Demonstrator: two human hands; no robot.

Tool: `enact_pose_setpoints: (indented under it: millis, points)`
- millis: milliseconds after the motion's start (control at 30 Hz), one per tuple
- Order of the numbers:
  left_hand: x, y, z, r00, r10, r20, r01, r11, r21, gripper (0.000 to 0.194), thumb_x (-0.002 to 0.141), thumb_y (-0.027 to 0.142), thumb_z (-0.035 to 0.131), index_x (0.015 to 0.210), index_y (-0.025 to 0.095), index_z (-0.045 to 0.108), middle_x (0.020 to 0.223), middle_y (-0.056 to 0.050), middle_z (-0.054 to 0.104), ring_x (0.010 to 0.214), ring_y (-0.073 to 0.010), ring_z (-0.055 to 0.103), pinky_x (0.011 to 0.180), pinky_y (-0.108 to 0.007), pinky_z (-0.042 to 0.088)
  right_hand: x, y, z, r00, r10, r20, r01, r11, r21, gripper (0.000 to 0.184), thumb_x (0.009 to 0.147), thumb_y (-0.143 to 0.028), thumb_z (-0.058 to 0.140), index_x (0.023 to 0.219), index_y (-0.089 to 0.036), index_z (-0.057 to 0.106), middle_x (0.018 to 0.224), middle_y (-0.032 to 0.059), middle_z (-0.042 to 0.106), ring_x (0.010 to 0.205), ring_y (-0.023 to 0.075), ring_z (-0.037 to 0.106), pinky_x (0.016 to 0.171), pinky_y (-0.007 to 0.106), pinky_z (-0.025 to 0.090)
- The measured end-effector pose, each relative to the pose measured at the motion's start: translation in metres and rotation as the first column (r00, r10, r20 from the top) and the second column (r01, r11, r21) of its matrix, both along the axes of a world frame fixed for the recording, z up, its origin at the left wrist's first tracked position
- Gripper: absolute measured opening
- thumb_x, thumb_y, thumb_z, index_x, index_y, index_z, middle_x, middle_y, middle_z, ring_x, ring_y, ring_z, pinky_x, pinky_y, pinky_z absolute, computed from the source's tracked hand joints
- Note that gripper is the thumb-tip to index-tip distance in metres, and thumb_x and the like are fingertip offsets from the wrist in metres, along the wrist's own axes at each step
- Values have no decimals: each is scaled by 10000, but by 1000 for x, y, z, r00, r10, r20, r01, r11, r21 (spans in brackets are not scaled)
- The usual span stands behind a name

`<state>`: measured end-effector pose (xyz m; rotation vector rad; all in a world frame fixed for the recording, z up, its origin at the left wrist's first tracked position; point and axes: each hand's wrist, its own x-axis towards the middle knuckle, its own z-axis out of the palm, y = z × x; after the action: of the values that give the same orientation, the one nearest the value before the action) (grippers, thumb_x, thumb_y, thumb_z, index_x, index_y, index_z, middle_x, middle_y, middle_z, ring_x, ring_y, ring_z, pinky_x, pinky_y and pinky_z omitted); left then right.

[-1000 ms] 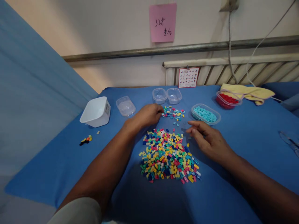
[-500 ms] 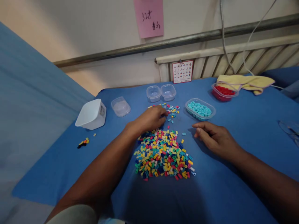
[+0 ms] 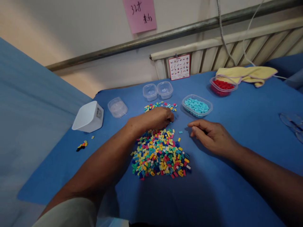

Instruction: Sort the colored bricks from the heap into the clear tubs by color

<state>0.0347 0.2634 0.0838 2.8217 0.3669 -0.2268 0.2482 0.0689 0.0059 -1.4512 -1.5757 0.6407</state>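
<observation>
My left hand (image 3: 164, 117) reaches over the back of a pile of small coloured toy bricks (image 3: 161, 153), palm down. Its fingers are curled down and closed at a small light-blue brick (image 3: 170, 122), which shows at the fingertips. My right hand (image 3: 211, 135) rests on its side on the blue cloth, right of the pile, thumb and forefinger drawn together. Whatever lies in its curled fingers is hidden. A single blue brick (image 3: 180, 132) lies between this hand and the pile. Behind my left hand is a smaller scatter of bricks (image 3: 174, 107).
A clear tub of light-blue bricks (image 3: 197, 107) and one of red bricks (image 3: 222, 88) stand back right, near a yellow cloth (image 3: 247, 74). Two clear tubs (image 3: 157, 91), a clear container (image 3: 117, 107) and a white box (image 3: 88, 116) stand back left. Glasses (image 3: 293, 124) lie far right.
My left hand has moved slightly right over the loose blue bricks behind the pile, covering them. My right hand stays beside the pile. The whole view has shifted and tilted a little.
</observation>
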Motion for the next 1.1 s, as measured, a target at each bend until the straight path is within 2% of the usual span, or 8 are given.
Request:
enact_pose_setpoints:
  millis: [200, 433, 533, 600, 767, 900, 1033, 1100]
  points:
    - [17, -35, 13, 996, -30, 85, 39, 993, -113, 188, 965, 95, 679, 1096, 179, 785, 1084, -49, 770, 956, -180, 713, 868, -278, 523, 0, 0, 4, 1000, 1, 6, -1, 1000, 28, 260, 1090, -336, 563, 1195, -234, 777, 894, 13, 828, 714, 193, 749, 683, 319, 569]
    - [30, -63, 5, 994, -109, -6, 109, 994, 28, 185, 974, 50, 628, 982, 174, 764, 985, -72, 748, 875, -204, 687, 783, -308, 496, 3, -3, 5, 999, -41, 19, 39, 995, 94, 246, 1075, -316, 573, 1181, -236, 780, 864, 9, 826, 653, 178, 727, 628, 298, 546]
    - [32, -62, 2, 990, -137, -39, 139, 988, 73, 186, 934, 29, 640, 890, 177, 745, 908, -65, 720, 768, -200, 647, 682, -323, 449, 4, -3, 3, 999, -32, 25, 30, 994, 103, 243, 1082, -314, 568, 1168, -238, 782, 870, 7, 824, 643, 173, 716, 642, 301, 554]
    - [32, -58, 2, 992, -121, -33, 123, 990, 65, 176, 911, 34, 653, 896, 182, 748, 916, -61, 732, 782, -205, 656, 693, -322, 457, 4, -3, 3, 999, -37, 23, 34, 994, 106, 249, 1090, -315, 559, 1180, -238, 778, 883, 11, 825, 665, 177, 724, 661, 306, 560]
    - [35, -38, 16, 999, 45, 30, -43, 997, -61, 238, 888, 84, 671, 1067, 195, 784, 1002, -30, 795, 877, -194, 709, 767, -295, 490, 1, -1, 4, 999, -35, -16, 37, 995, 88, 245, 1086, -301, 568, 1201, -231, 773, 864, 7, 824, 686, 182, 731, 706, 318, 566]
    - [65, -26, 31, 954, 196, 229, -184, 980, -73, 223, 917, 111, 662, 1086, 173, 794, 1033, -40, 810, 893, -194, 723, 795, -306, 513, -1, 2, 6, 999, 9, -37, -6, 997, 77, 229, 1084, -290, 574, 1185, -229, 771, 858, 4, 822, 736, 187, 754, 729, 323, 568]
    - [103, -20, 33, 919, 207, 336, -196, 978, -66, 256, 977, 118, 660, 1197, 135, 792, 1150, -86, 814, 967, -207, 736, 905, -332, 564, 1, 3, 5, 998, 22, -57, -18, 998, 67, 222, 1086, -292, 571, 1164, -228, 768, 852, -3, 812, 756, 184, 761, 735, 322, 569]
    - [110, -17, 31, 908, 212, 360, -211, 976, -43, 307, 994, 120, 659, 1276, 134, 778, 1214, -100, 809, 1020, -215, 741, 966, -349, 578, 1, 4, 5, 997, 24, -70, -19, 998, 62, 225, 1087, -289, 565, 1161, -226, 768, 849, -6, 809, 749, 179, 756, 723, 316, 564]
